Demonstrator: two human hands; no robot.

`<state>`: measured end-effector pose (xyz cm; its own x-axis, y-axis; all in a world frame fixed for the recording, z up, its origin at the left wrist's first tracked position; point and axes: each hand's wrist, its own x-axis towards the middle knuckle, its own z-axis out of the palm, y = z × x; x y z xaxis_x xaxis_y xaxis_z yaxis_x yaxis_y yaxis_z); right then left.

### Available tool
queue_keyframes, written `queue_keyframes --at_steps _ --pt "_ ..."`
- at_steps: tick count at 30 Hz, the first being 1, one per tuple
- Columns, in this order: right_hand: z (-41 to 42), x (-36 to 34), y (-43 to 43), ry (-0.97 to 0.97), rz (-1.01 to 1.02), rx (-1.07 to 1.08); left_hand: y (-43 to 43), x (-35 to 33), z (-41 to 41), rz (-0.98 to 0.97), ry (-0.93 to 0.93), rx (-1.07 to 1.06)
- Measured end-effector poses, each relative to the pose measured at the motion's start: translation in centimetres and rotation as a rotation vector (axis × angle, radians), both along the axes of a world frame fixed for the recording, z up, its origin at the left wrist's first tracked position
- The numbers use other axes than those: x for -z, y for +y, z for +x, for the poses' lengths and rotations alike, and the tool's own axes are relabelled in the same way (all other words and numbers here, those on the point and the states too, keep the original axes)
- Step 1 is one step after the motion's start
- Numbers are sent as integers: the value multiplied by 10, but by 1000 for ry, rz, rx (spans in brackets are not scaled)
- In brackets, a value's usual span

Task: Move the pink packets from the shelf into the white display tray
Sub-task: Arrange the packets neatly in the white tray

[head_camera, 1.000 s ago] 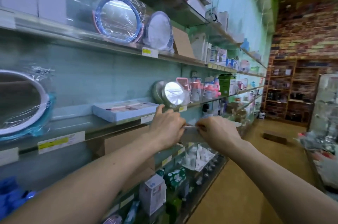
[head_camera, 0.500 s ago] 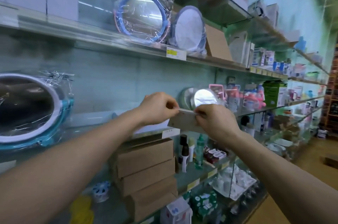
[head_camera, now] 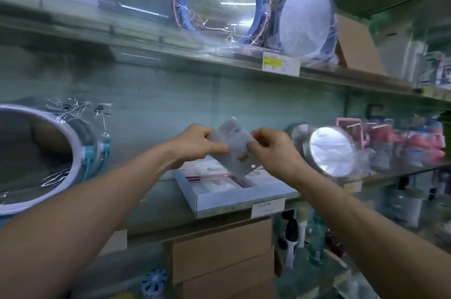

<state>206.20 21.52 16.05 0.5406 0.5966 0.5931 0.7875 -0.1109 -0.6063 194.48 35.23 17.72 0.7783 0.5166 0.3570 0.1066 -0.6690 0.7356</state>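
Observation:
A pale pink packet [head_camera: 234, 146], flat and blurred, hangs tilted between both hands just above the white display tray [head_camera: 240, 198]. My left hand [head_camera: 195, 143] pinches its left edge. My right hand [head_camera: 274, 149] pinches its right edge. The tray sits on the middle glass shelf and holds several flat pinkish packets [head_camera: 214, 176] lying inside it. The lower corner of the held packet reaches down close to the tray's contents.
Wrapped round mirrors stand on the shelves: a blue one [head_camera: 219, 3] above, a white-and-teal one [head_camera: 44, 152] at left, a silver one [head_camera: 329, 147] at right. Brown cardboard boxes [head_camera: 222, 257] sit below the tray. Pink bottles [head_camera: 415, 142] crowd the right.
The view has swung left and closer to the shelf. Both hands have carried the packet over the tray, and it has tipped from edge-on to face-on.

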Motion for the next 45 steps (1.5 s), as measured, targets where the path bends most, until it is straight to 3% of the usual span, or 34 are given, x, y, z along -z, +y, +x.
queue_keyframes --at_steps 4,8,12,16,22,26,29,39,45 --pt "16 4 25 269 -2 -155 13 2 6 -155 -97 -101" --pt "33 8 47 543 64 -322 10 1 12 -492 -293 -111" --pt "51 12 55 624 -28 -435 7 6 22 -245 -135 -181" --pt "74 -3 49 501 -20 -485 -5 2 36 -13 -78 -216" --pt "95 1 38 72 -292 -434 -28 -5 45 405 49 -331" --pt "95 13 46 -191 -409 -397 -34 1 44 570 257 -395" --pt "97 17 43 -209 -468 -481 -37 16 44 669 449 -437" --pt "121 27 24 -158 -504 -429 -52 36 40 296 590 -403" --pt "118 35 21 -133 -579 -383 -43 41 49 336 696 -458"
